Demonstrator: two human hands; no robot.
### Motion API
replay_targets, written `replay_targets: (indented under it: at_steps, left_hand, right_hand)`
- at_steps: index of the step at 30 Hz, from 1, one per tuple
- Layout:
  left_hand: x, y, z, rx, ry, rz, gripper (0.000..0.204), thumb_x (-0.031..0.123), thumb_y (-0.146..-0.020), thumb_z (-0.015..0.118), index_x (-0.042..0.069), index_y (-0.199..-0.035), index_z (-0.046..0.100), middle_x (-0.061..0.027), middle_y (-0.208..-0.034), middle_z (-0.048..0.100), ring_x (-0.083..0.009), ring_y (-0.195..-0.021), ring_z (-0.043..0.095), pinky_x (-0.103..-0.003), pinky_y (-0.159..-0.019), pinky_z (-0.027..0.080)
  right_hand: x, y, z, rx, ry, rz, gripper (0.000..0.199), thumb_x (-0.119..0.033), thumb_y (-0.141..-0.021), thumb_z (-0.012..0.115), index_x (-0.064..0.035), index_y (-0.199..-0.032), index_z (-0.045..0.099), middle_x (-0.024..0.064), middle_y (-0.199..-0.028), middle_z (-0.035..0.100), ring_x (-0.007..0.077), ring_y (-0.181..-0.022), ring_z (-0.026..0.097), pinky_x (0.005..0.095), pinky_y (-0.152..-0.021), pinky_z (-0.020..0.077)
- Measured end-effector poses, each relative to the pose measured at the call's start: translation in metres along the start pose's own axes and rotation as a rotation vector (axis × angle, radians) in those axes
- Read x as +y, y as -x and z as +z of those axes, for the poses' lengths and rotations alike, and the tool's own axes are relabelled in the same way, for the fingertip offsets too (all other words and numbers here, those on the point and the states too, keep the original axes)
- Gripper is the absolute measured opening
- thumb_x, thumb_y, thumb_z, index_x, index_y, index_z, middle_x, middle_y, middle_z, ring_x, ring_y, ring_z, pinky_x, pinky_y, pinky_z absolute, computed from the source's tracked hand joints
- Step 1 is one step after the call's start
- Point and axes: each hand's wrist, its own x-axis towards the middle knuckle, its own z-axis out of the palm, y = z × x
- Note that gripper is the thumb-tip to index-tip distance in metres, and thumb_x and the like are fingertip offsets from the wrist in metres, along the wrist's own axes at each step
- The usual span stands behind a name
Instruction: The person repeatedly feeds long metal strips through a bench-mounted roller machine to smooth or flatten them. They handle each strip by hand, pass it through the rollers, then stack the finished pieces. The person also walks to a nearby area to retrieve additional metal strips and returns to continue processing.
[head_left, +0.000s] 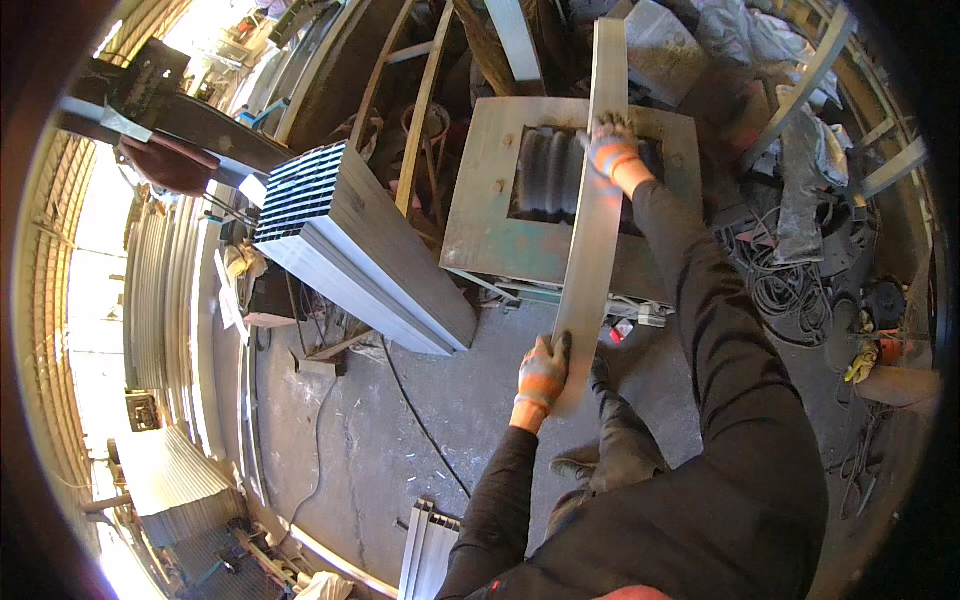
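1. Here, a long metal bar (595,240) lies lengthwise across a machine (485,240), over part of its square opening and the ribbed roller (548,178) there; whether bar and roller touch is hidden.
2. The left hand (543,372), gloved, is closed around the bar's near end; the right hand (612,145), also gloved, lies mostly open on top, fingers spread, above the opening.
3. The right hand appears most at risk: should it slip off the bar, its fingers could drop towards the roller. Whether the roller is turning cannot be told.
4. Uneven pressure from the hands might tip or twist the bar, since both ends reach past the machine's top.
5. At the far end, a post (515,40) rises to the left of the bar, a possible snag on a wide swing.
6. Left of the machine, a stack (395,270) of tubes limits sideways travel; a careless turn could knock it.
7. Nearer the worker, the floor (330,430) offers the most room, though a cable (409,402) crosses it and a smaller stack (430,560) sits beside the left forearm.
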Motion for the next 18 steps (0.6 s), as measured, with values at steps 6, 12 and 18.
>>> replay_targets:
  at_steps: [6,12,18]
  left_hand:
    - [0.016,-0.014,-0.007,-0.040,0.057,-0.078,0.049,0.050,-0.116,0.055,0.003,-0.120,0.069,-0.0323,-0.108,0.077,-0.0558,-0.105,0.071,-0.062,-0.090,0.055]
    - [-0.034,0.107,-0.007,-0.044,0.078,-0.084,0.047,0.048,-0.117,0.054,0.003,-0.121,0.069,-0.0321,-0.107,0.076,-0.0566,-0.103,0.071,-0.062,-0.087,0.056]
    - [-0.114,0.274,-0.018,-0.046,0.164,-0.099,0.042,0.044,-0.117,0.056,0.005,-0.117,0.069,-0.0301,-0.104,0.077,-0.0563,-0.101,0.071,-0.058,-0.085,0.057]
  right_hand:
    - [-0.006,-0.001,0.032,0.062,-0.049,0.071,0.080,-0.061,-0.113,0.043,-0.0035,-0.169,0.046,0.0228,-0.180,0.036,0.0403,-0.166,0.036,0.0556,-0.136,0.0254]
    - [-0.034,0.141,-0.009,0.130,-0.060,-0.008,0.068,-0.052,-0.109,0.052,-0.0190,-0.169,0.051,0.0188,-0.178,0.042,0.0403,-0.167,0.033,0.0721,-0.129,0.0256]
    - [-0.081,0.316,-0.037,0.045,-0.100,-0.016,0.073,-0.051,-0.105,0.058,-0.0165,-0.169,0.051,0.0226,-0.180,0.036,0.0416,-0.169,0.028,0.0700,-0.129,0.0272]
